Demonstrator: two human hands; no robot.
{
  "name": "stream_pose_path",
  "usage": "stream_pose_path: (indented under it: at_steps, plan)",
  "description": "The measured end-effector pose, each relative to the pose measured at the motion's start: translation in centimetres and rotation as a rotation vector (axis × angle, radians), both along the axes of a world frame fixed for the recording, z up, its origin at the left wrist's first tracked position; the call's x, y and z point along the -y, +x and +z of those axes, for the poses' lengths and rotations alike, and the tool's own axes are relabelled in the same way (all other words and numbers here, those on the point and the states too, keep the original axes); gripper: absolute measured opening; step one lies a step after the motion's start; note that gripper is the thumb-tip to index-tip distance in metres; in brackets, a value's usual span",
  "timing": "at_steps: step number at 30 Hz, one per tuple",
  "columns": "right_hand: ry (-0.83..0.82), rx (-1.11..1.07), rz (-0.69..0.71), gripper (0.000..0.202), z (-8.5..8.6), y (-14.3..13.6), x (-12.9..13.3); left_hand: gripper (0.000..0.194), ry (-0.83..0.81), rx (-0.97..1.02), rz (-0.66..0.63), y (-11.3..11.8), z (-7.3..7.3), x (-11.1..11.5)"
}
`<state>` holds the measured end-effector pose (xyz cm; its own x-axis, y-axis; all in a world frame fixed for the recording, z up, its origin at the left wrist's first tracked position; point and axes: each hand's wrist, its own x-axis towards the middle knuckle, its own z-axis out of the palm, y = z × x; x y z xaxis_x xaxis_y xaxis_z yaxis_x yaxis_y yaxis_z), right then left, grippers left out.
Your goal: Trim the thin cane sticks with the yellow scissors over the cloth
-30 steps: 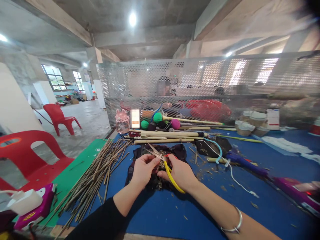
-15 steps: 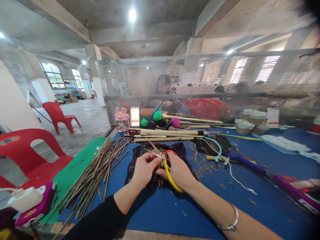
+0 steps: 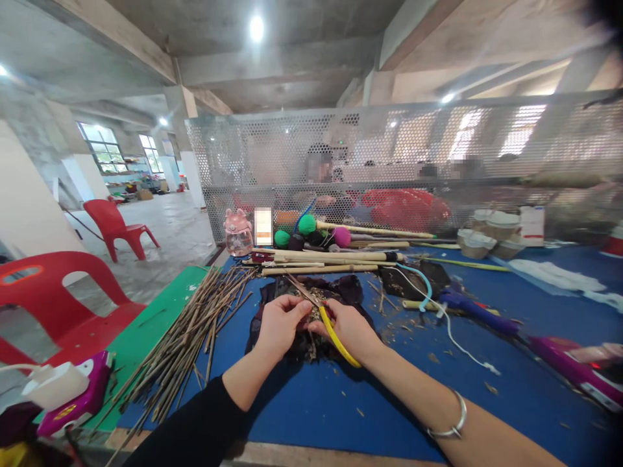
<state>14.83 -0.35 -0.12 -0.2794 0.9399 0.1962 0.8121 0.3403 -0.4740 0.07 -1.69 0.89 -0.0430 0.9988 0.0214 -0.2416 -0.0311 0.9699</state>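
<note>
My right hand (image 3: 348, 329) is closed around a pair of scissors (image 3: 331, 332) with a yellow handle; the blades point up and to the left and look nearly together. Close beside it, my left hand (image 3: 281, 324) is closed, thumb and fingertips pinched together. Whatever sits between those fingertips is too small to make out. Both hands are over a crumpled black cloth (image 3: 353, 290) on the blue tabletop. Small brown scraps (image 3: 314, 321) lie heaped on the cloth, partly covered by my fingers.
Thin brown sticks (image 3: 180, 344) lie in a pile at the left. Pale bamboo rods (image 3: 321, 268) cross behind the cloth, with yarn balls (image 3: 307, 224) and a pink bottle (image 3: 238, 233) farther back. A white cord (image 3: 455, 344) trails at the right. A perforated metal screen (image 3: 272, 162) stands behind.
The scissor blades have come from spread to nearly together. The red handle loop no longer shows, and the yellow handle has tilted in my right hand.
</note>
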Motion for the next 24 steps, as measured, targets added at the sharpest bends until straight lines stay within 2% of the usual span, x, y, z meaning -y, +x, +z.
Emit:
stream_pose_path:
  at_steps: [3,8,14,20,24]
  plan:
    - [-0.004,0.015,0.003,0.043,0.09,0.32,-0.13,0.026,0.004,-0.003,0.001,-0.09,-0.07,-0.17]
    - [0.014,0.023,0.057,0.054,0.39,0.64,0.18,0.022,0.046,-0.029,-0.026,-0.27,-0.22,-0.31]
    - [0.005,0.027,0.025,0.042,0.36,0.44,0.09,0.028,0.02,-0.067,-0.027,-0.27,-0.2,-0.15]
    - [0.01,0.016,-0.031,0.041,0.44,0.49,-0.04,0.028,0.032,-0.157,-0.164,0.1,-0.51,0.1]
    - [0.1,-0.014,0.059,0.046,0.47,0.31,0.25,0.023,0.119,-0.17,-0.205,0.24,-0.7,0.14]
